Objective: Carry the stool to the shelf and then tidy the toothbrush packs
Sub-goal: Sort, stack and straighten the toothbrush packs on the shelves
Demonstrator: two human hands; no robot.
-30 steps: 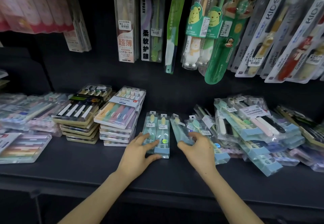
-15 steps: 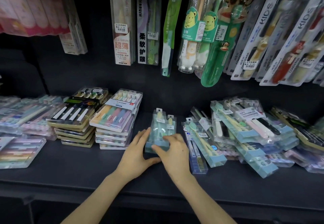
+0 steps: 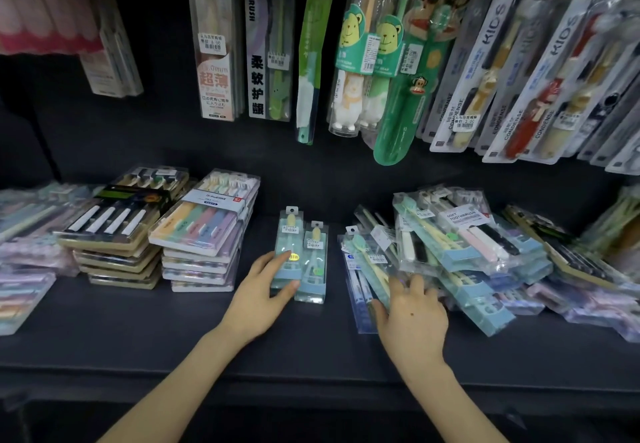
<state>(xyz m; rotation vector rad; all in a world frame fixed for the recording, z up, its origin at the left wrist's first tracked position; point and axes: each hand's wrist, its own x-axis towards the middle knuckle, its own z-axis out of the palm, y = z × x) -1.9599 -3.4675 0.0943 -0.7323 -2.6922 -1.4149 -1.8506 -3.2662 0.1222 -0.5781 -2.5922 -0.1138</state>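
Toothbrush packs [image 3: 311, 269], two slim mint ones, lie side by side at mid-shelf, touching, one set a little further back. From the left end of the shelf [image 3: 138, 338]: a dark multi-pack stack [image 3: 117, 228], then a pastel stack [image 3: 207, 231] just beside it, both squared up. Left hand [image 3: 259, 290] reaches in, forearm angled up from the front edge, fingers along the side of the left pack [image 3: 288, 245] and thumb pressed on its near end, so that one's gripped. Right hand [image 3: 412, 318] lies flat, fingers spread and straight, resting on the near side of the jumbled heap [image 3: 485, 255] towards the right end.
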